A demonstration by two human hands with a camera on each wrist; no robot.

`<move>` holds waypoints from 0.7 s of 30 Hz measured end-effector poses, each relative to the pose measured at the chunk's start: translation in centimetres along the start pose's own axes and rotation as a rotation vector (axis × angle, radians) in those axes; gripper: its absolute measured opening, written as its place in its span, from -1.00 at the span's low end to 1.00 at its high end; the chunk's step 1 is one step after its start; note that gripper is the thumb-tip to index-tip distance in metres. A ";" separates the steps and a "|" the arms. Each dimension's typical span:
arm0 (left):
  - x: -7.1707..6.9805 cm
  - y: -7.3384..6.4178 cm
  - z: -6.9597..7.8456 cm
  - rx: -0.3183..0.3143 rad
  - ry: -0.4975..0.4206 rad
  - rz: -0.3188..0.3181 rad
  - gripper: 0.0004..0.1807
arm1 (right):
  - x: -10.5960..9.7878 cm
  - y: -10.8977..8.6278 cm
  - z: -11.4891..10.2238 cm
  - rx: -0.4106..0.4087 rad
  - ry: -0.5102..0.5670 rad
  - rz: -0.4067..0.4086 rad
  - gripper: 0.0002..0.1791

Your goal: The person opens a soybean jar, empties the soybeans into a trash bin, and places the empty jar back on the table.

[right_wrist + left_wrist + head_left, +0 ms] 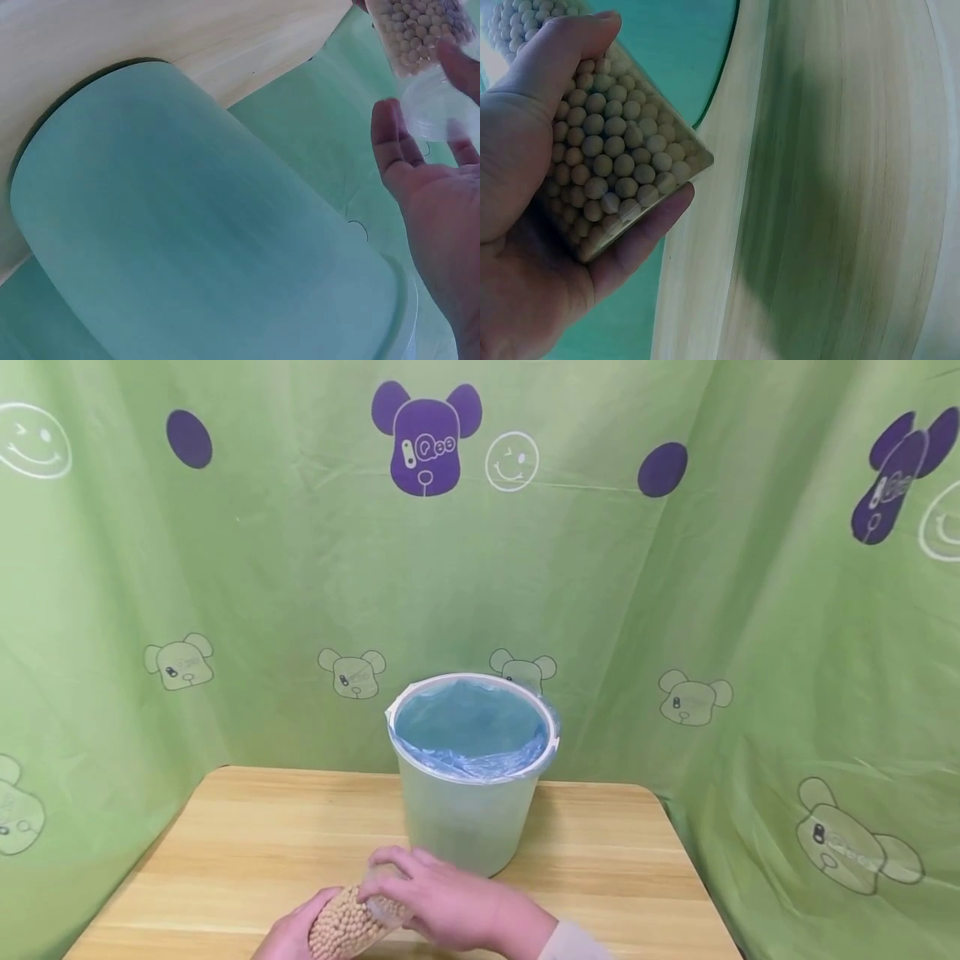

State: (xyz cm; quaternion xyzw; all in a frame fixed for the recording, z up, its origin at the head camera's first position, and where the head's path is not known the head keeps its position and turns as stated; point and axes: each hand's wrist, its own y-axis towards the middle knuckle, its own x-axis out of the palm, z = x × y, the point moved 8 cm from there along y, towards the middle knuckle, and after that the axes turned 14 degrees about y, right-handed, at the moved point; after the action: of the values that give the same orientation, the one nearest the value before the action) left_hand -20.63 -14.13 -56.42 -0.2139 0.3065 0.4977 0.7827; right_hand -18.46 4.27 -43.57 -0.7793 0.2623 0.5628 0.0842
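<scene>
My left hand (288, 935) grips a clear plastic jar (343, 925) full of small beige balls. In the left wrist view the jar's square-cornered base points right, with the thumb across one side and a finger under the base. Held between the thumb and fingers of my right hand (453, 897) is a clear round lid (431, 112), at the jar's mouth end. The jar is tilted, its mouth end toward the right hand, low in the head view in front of the bucket. The right fingers partly hide the lid in the head view.
A pale bucket (472, 822) with a white rim stands behind the hands, lined with a blue plastic bag (480, 764) folded over its edge. It rests on a wooden table (622, 860). A green printed curtain (480, 577) surrounds the table at the back and sides.
</scene>
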 end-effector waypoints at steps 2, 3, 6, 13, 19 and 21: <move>0.0 0.0 0.0 0.011 0.007 0.002 -0.07 | 0.0 -0.2 0.0 0.000 -0.023 0.007 -0.17; 0.0 -0.1 0.1 0.014 0.014 0.005 -0.07 | 0.1 -0.3 0.0 0.002 -0.031 0.011 -0.12; 0.0 -0.1 0.3 0.023 0.048 0.031 -0.07 | 0.0 -0.4 0.1 0.011 -0.058 0.034 0.02; -0.3 -0.3 0.3 0.010 0.058 0.101 -0.07 | 0.1 -0.5 0.5 0.092 0.012 0.020 0.40; -1.2 -0.4 0.2 -0.018 0.081 0.147 -0.04 | -0.3 -0.5 1.4 0.247 0.259 0.077 0.56; -1.3 -0.5 0.2 -0.026 0.089 0.151 -0.03 | -0.6 -0.5 1.8 0.315 0.345 0.127 0.60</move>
State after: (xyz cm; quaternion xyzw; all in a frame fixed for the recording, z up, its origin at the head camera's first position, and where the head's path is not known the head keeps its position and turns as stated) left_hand -20.57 -15.06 -55.32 -0.2222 0.3501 0.5492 0.7256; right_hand -19.82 5.66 -43.71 -0.8232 0.4057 0.3776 0.1231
